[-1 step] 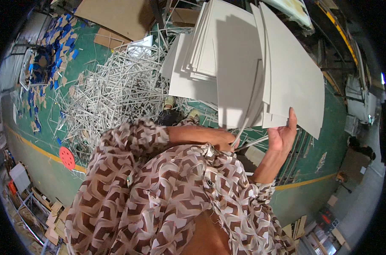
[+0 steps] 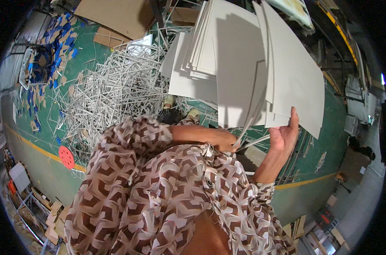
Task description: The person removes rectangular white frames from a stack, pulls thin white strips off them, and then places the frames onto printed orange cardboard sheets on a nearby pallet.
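Observation:
My left hand is closed around the lower ends of thin white strips, close in front of my body. The strips bend upward along the left edge of large white board sheets. My right hand is at the lower edge of these sheets, its palm turned up and one digit stretched up in front of them. Its other fingers are mostly hidden behind the boards. Beside the held sheets on the left, a stack of similar white boards is fanned out, with a shadow across it.
A big tangled heap of white strips covers the green floor at left. Brown cardboard lies behind it. Blue and brown scraps are scattered far left. A red disc with holes sits near a yellow floor line.
The left edges of the held sheets and the strips have shifted slightly to the right. My left hand has moved a little to the right; my right hand has barely moved.

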`<control>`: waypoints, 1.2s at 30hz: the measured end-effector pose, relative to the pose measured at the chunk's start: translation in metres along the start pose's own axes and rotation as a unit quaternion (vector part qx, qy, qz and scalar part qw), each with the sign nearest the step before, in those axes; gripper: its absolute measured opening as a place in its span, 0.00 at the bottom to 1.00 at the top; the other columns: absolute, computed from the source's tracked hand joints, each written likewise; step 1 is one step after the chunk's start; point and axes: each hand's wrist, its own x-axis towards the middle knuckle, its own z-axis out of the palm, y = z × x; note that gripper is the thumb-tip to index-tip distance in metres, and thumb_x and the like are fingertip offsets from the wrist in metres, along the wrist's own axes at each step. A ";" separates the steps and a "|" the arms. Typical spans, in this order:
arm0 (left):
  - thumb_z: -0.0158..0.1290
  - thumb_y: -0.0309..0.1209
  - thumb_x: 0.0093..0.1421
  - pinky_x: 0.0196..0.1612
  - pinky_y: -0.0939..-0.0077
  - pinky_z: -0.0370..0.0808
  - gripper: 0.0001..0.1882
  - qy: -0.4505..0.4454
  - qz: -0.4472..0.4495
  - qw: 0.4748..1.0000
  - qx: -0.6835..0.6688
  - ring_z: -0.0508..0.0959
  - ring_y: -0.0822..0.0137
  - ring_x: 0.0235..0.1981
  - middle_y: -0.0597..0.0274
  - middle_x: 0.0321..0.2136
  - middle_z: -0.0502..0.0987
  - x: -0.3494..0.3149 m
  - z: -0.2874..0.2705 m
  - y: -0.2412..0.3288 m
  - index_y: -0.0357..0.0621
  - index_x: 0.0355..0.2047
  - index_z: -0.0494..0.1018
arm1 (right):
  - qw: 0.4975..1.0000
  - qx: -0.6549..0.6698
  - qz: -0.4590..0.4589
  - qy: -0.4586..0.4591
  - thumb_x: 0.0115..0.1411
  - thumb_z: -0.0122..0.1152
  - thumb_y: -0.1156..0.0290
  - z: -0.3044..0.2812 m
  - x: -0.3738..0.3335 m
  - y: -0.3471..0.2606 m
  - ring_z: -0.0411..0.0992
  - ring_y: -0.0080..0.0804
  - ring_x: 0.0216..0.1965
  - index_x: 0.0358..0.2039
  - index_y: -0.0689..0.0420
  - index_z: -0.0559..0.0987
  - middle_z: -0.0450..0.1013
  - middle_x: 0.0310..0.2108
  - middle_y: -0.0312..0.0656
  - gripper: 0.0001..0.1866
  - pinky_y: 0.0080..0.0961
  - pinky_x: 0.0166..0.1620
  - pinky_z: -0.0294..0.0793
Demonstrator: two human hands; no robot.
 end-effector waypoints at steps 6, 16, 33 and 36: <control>0.45 0.35 0.57 0.42 0.65 0.71 0.14 -0.205 0.004 0.958 0.198 0.74 0.59 0.38 0.54 0.37 0.74 0.045 0.013 -0.009 0.40 0.41 0.69 | 0.998 -0.016 -0.009 -0.063 0.57 0.57 0.73 0.029 -0.013 -0.020 0.73 0.36 0.42 0.43 0.63 0.73 0.74 0.41 0.46 0.13 0.33 0.44 0.77; 0.48 0.33 0.55 0.35 0.68 0.73 0.11 -0.020 -0.177 0.958 0.223 0.75 0.61 0.32 0.54 0.32 0.75 0.069 0.022 -0.213 0.40 0.33 0.72 | 0.990 -0.096 -0.019 0.102 0.51 0.60 0.80 -0.022 0.003 0.023 0.74 0.35 0.36 0.41 0.66 0.70 0.73 0.36 0.50 0.17 0.28 0.38 0.80; 0.45 0.29 0.62 0.41 0.75 0.74 0.14 0.582 0.080 0.737 -0.334 0.77 0.65 0.37 0.53 0.38 0.75 -0.108 -0.057 -0.087 0.33 0.45 0.68 | 0.918 -0.389 0.044 0.059 0.59 0.54 0.56 -0.097 -0.006 0.035 0.74 0.34 0.38 0.48 0.67 0.68 0.72 0.41 0.46 0.26 0.28 0.33 0.77; 0.43 0.28 0.63 0.44 0.76 0.73 0.13 0.587 0.106 0.750 -0.287 0.77 0.64 0.39 0.51 0.37 0.76 -0.109 -0.077 -0.066 0.32 0.44 0.68 | 0.910 -0.406 0.016 0.087 0.58 0.56 0.56 -0.093 -0.008 0.048 0.74 0.31 0.33 0.43 0.65 0.71 0.73 0.36 0.44 0.23 0.26 0.31 0.76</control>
